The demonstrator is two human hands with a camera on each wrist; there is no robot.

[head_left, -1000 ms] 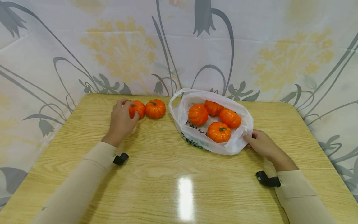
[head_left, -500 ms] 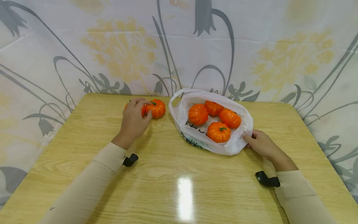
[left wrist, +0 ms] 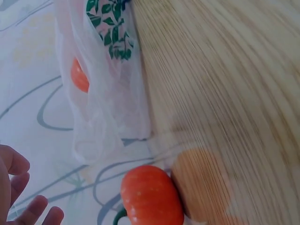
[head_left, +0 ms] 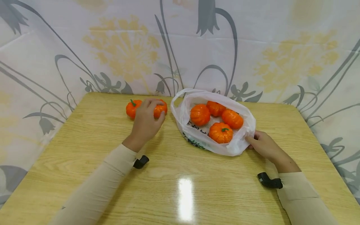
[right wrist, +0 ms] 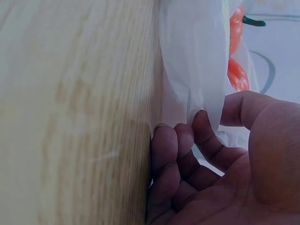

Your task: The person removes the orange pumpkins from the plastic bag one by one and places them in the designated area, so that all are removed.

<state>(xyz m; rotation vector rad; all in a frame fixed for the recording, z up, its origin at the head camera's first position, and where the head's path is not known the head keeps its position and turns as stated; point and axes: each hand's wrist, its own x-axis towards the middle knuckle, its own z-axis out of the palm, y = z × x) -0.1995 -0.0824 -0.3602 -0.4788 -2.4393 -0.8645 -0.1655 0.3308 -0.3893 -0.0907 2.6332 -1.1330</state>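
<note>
My left hand (head_left: 146, 120) hovers over a small orange pumpkin (head_left: 159, 110), its fingers spread above and beside it. In the left wrist view, a gap shows between the fingertips (left wrist: 35, 206) and that pumpkin (left wrist: 152, 197). A second pumpkin (head_left: 131, 110) with a green stem sits just left of the hand. To the right stands a white plastic bag (head_left: 236, 148), its mouth spread wide, with several pumpkins (head_left: 220, 132) inside. My right hand (head_left: 265, 145) pinches the bag's right edge between thumb and fingers, the thin plastic (right wrist: 194, 56) hanging from that grip in the right wrist view.
The wooden table (head_left: 157, 181) ends at the back against a flower-patterned curtain (head_left: 135, 47). A loop handle (head_left: 175, 101) of the bag stands up on its left side, near the pumpkins. Black wrist cameras (head_left: 141, 162) sit on both sleeves.
My left hand has moved right, from the left pumpkin over to the other one, leaving the left pumpkin on the table. The right hand and the bag have stayed in place.
</note>
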